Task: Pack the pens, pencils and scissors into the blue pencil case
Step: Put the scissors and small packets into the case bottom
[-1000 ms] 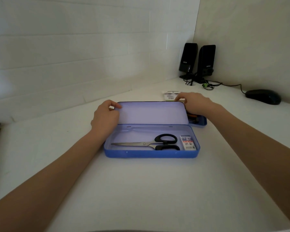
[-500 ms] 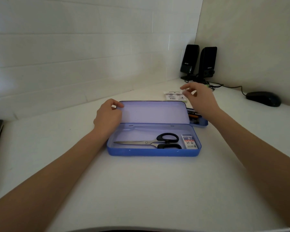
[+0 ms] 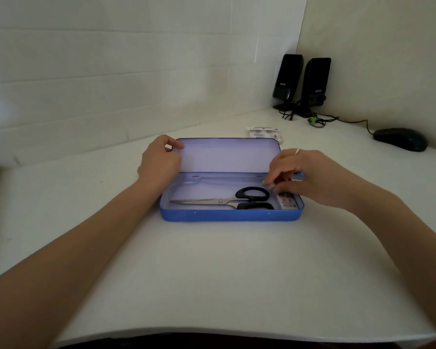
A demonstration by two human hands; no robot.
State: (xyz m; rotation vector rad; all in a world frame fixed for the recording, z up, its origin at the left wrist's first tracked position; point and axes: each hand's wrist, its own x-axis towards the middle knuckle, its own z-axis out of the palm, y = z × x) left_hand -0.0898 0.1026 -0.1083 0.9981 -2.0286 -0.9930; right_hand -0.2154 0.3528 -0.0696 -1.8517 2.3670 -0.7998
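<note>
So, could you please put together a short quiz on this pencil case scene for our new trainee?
1. True or false: the scissors already lie inside the blue pencil case.
2. Multiple choice: what does the left hand do? A) rests flat on the desk B) holds the left edge of the open lid C) grips the scissors handles
3. Fill in: the right hand is over the ___ end of the case, above a small labelled box.

Key: 1 true; 2 B; 3 right. Whether the right hand holds anything cannot be told.
</note>
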